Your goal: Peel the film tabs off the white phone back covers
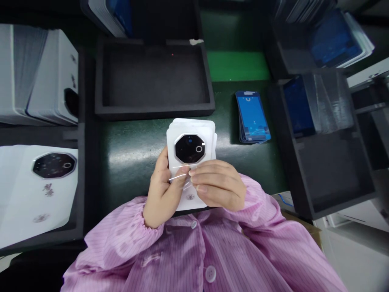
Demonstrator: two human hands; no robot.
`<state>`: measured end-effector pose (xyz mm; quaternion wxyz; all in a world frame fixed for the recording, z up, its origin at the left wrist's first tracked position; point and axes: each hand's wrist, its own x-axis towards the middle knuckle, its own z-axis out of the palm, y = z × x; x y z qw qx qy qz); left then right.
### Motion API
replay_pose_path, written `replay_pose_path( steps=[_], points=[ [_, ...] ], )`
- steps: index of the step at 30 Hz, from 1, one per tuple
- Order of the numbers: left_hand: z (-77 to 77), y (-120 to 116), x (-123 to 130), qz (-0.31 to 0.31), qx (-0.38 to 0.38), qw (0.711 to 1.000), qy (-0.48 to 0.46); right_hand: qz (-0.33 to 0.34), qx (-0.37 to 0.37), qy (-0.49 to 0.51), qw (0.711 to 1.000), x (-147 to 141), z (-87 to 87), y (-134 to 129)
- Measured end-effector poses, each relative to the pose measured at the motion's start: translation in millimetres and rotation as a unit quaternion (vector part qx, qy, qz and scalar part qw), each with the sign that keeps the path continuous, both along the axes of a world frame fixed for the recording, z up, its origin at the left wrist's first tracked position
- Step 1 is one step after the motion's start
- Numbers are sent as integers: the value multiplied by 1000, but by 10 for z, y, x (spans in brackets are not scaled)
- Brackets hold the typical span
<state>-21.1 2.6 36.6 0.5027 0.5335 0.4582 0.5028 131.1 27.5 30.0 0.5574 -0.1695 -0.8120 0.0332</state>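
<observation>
Glossy white plastic cover (pixel 191 138), matt foam tray (pixel 153 109).

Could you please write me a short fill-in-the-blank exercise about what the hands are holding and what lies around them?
1. Both hands, the left hand and the right hand, hold a small stack of ____ phone back covers.
2. The camera window on the top cover is ____ in colour.
3. The stack of blue panels lies on the ____ table mat.
4. The person's sleeves are ____.

Missing words: white; black; green; pink

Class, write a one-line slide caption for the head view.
Both hands, left hand and right hand, hold white phone back covers above a green table.
</observation>
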Motion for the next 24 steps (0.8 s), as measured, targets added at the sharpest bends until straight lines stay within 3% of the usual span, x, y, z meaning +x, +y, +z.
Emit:
replay_pose_path(
  steps=[13, 24],
  points=[
    [49, 16, -1, 6, 56, 998, 27, 27, -14, -14, 999, 29, 35, -13],
    [31, 15, -10, 13, 49, 998, 39, 12, -18, -18, 1000, 26, 43, -26]
  ],
)
